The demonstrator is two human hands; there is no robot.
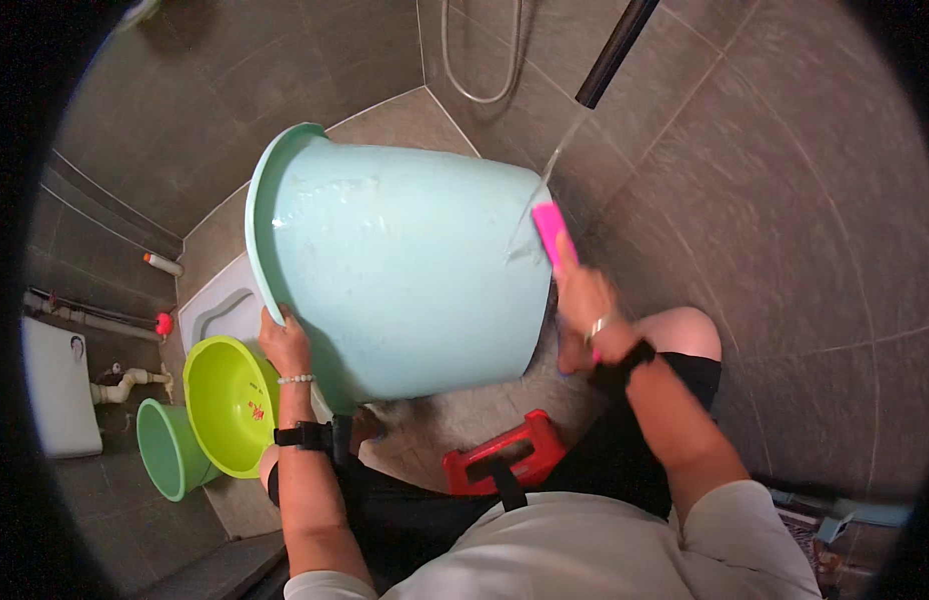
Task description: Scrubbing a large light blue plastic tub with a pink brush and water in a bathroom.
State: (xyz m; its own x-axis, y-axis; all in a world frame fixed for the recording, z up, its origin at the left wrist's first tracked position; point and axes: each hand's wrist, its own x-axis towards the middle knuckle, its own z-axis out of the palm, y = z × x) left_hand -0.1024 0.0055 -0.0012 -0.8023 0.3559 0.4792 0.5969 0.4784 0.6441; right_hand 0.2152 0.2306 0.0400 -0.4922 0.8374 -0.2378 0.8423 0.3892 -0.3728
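Pale blue and very big, the plastic tub [415, 270] lies on its side on the floor [425, 440], before the person. The left hand [285, 342] grips its rim; the right hand [586, 300] is closed around a pink handled tool [549, 230] (its underside I cannot see) at the tub's base, where water [558, 155] falls from a black spout [617, 55].

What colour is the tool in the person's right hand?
The tool in the right hand is bright pink, as the head view shows.
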